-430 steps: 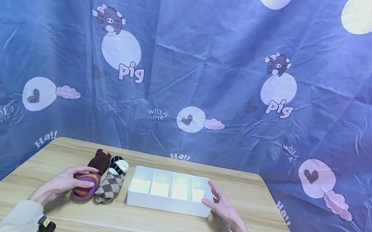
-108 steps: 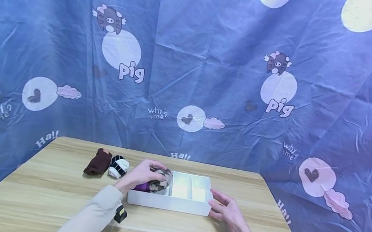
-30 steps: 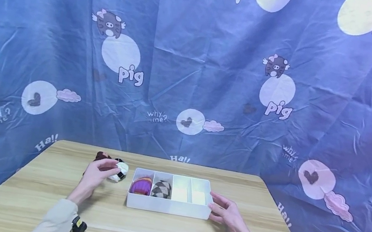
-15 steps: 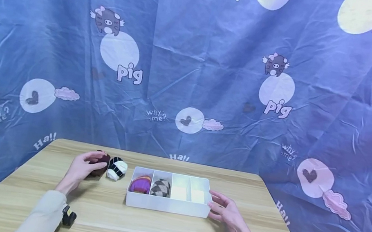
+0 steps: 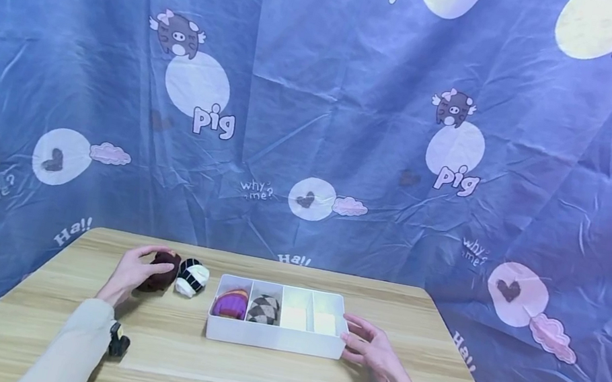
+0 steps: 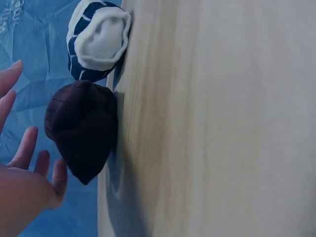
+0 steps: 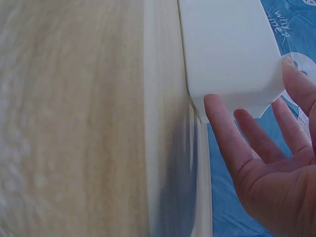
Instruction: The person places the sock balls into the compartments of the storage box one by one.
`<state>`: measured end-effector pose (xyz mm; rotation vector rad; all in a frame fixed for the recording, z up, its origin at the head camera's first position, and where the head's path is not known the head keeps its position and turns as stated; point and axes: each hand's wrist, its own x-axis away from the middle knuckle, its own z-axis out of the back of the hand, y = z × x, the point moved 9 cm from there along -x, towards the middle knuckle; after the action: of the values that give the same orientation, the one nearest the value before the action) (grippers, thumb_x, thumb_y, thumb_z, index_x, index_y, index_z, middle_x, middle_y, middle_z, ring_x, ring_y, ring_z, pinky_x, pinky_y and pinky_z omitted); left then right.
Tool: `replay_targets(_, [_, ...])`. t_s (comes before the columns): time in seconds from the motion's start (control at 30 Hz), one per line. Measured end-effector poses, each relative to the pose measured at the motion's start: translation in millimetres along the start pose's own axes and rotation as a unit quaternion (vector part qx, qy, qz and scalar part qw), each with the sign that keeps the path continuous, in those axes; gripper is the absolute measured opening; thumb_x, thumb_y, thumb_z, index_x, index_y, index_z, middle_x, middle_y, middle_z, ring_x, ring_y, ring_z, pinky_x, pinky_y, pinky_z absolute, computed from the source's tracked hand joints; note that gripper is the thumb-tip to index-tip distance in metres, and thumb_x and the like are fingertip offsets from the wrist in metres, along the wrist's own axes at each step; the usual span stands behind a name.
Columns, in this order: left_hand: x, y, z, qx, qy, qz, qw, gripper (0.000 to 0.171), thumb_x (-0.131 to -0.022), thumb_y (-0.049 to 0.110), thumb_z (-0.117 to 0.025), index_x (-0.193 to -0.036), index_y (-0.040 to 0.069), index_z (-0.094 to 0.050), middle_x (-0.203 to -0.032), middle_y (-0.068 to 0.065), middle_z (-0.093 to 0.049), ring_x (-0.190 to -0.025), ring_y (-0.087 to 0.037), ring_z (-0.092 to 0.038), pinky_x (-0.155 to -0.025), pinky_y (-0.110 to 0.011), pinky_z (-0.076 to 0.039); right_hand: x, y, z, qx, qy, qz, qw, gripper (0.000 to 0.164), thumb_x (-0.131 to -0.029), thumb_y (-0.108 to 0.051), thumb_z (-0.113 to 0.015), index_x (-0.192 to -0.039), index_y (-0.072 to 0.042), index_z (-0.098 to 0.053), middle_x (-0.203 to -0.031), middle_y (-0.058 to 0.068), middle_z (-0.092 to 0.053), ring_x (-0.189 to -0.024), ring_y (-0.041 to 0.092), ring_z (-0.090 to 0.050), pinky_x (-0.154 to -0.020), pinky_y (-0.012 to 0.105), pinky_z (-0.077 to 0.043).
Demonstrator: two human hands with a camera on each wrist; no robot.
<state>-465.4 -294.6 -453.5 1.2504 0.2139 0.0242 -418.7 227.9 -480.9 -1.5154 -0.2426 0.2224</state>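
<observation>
So: dark brown sock flanked by left hand, box end touched by right

Left hand [image 5: 133, 271] is held at the rolled dark brown sock [image 6: 84, 128], fingers spread and slightly bent, nothing pinched; contact can't be confirmed from either view. Sock is placed at the far left of the wood-grain tabletop [image 5: 223, 381]. Rolled black-and-white sock [image 5: 192, 278] is set just to its right.

Right hand [image 5: 375, 353] is kept spread, fingertips rested against the right end of the white four-compartment box [image 5: 274, 338]; box is seated upright on the tabletop. Leftmost compartment is filled by the purple striped sock [image 5: 231, 303], second by the grey argyle sock [image 5: 264, 309]; the two right-hand ones are left unoccupied.

Small black camera [image 5: 118, 342] is strapped at the left wrist, another at the right. Tabletop is backed by a blue pig-print curtain [image 5: 325, 119]
</observation>
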Motion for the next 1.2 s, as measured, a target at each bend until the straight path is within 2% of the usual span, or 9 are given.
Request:
replay_targets(0.07, [-1.8,-3.7,-1.1,0.008,-0.003,0.010,0.9999,0.062,-0.084,0.019,-0.078,-0.137,0.000,-0.053,-0.149,-0.026,-0.039,-0.126,-0.036,-0.045,-0.077,-0.016,-0.050,0.1,0.2,0.0,-0.001,0.000,-0.001,1.000,0.069,-0.092,-0.010,-0.068,-0.148,0.005,-0.031,-0.147,0.038,-0.033,-0.107,0.023,-0.064,-0.093,0.044,-0.054])
replay_targets(0.23, [-5.5,-13.2,-4.0,0.027,-0.010,0.027,0.9992,0.062,-0.085,0.015,-0.077,-0.139,0.003,-0.050,-0.148,-0.028,-0.038,-0.115,-0.036,-0.053,-0.073,-0.030,-0.058,0.3,0.5,-1.0,-0.007,-0.004,-0.003,1.000,0.069,-0.092,-0.010,-0.067,-0.149,0.005,-0.030,-0.148,0.038,-0.031,-0.107,0.024,-0.064,-0.094,0.045,-0.053])
replay_targets(0.4, [-10.5,-16.3,-8.4,-0.005,-0.021,0.004,0.9998,0.064,-0.085,0.013,-0.075,-0.141,0.001,-0.047,-0.144,-0.029,-0.044,-0.119,-0.037,-0.051,-0.078,-0.021,-0.050,1.1,0.0,-1.8,-0.011,-0.008,-0.005,1.000,0.069,-0.093,-0.010,-0.065,-0.150,0.005,-0.029,-0.148,0.038,-0.030,-0.108,0.024,-0.064,-0.096,0.046,-0.052])
replay_targets(0.53, [-14.0,-17.2,-12.8,-0.032,-0.033,-0.008,0.9989,0.062,-0.085,0.010,-0.074,-0.141,0.001,-0.048,-0.142,-0.029,-0.046,-0.124,-0.042,-0.046,-0.085,-0.022,-0.044,1.5,-0.5,-1.8,-0.007,-0.010,-0.005,1.000,0.068,-0.094,-0.010,-0.065,-0.150,0.005,-0.029,-0.148,0.038,-0.030,-0.108,0.024,-0.064,-0.096,0.046,-0.052])
replay_targets(0.8, [-12.5,-19.1,-14.9,-0.058,-0.044,0.007,0.9973,0.054,-0.086,0.003,-0.068,-0.138,0.002,-0.051,-0.143,-0.033,-0.041,-0.123,-0.044,-0.045,-0.084,-0.027,-0.044,0.6,1.4,-1.1,-0.004,-0.013,-0.006,1.000,0.067,-0.094,-0.010,-0.064,-0.149,0.005,-0.029,-0.149,0.037,-0.030,-0.109,0.024,-0.064,-0.095,0.045,-0.053])
replay_targets(0.9, [-11.3,-18.0,-14.6,-0.059,-0.041,0.005,0.9974,0.050,-0.086,0.002,-0.068,-0.134,0.001,-0.055,-0.143,-0.032,-0.042,-0.124,-0.045,-0.045,-0.092,-0.035,-0.044,0.5,2.2,-0.6,-0.006,-0.013,-0.005,1.000,0.067,-0.094,-0.010,-0.064,-0.150,0.005,-0.029,-0.149,0.037,-0.030,-0.109,0.024,-0.064,-0.095,0.045,-0.053])
replay_targets(1.03, [-10.2,-17.5,-13.5,-0.059,-0.035,0.001,0.9977,0.045,-0.084,0.005,-0.072,-0.126,-0.001,-0.059,-0.142,-0.029,-0.046,-0.127,-0.045,-0.043,-0.104,-0.047,-0.037,1.3,1.8,0.3,-0.003,-0.012,-0.005,1.000,0.066,-0.095,-0.010,-0.063,-0.150,0.005,-0.029,-0.148,0.037,-0.031,-0.108,0.024,-0.064,-0.095,0.044,-0.053])
replay_targets(1.2, [-7.7,-16.4,-10.8,-0.069,-0.031,-0.014,0.9970,0.036,-0.082,0.005,-0.074,-0.116,-0.003,-0.062,-0.133,-0.026,-0.053,-0.121,-0.040,-0.048,-0.095,-0.037,-0.040,2.2,1.4,0.8,0.002,-0.009,-0.008,1.000,0.067,-0.094,-0.011,-0.064,-0.150,0.004,-0.030,-0.147,0.036,-0.033,-0.107,0.023,-0.064,-0.094,0.044,-0.053])
